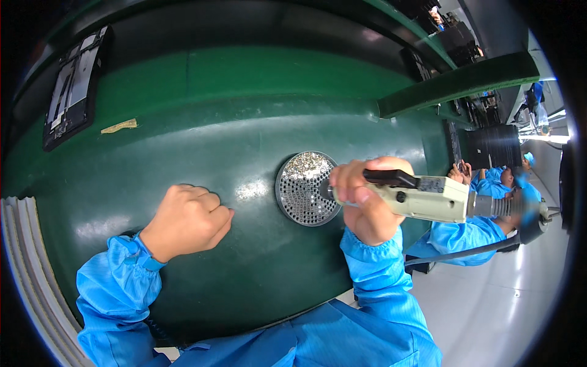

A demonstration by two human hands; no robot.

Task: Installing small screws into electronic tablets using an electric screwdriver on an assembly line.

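Note:
My right hand (373, 199) grips a cream-coloured electric screwdriver (428, 199) with a black lever along its body. The tool lies nearly level, its nose pointing left over a round dish (306, 211) on the green table. That dish has a plate full of small holes, with many tiny shiny screws (309, 164) heaped at its far side. Whether the tip touches a screw is hidden by my fingers and the nose. To the left of the dish, my left hand (189, 221) rests closed in a loose fist over the table; its inner fingers are hidden.
A dark flat panel assembly (74, 88) leans at the far left, near a torn tan strip (119, 126). Stacked pale sheets (27, 263) stand at the left edge. A green bar (458, 85) crosses the far right. Another person in blue (468, 238) works at right.

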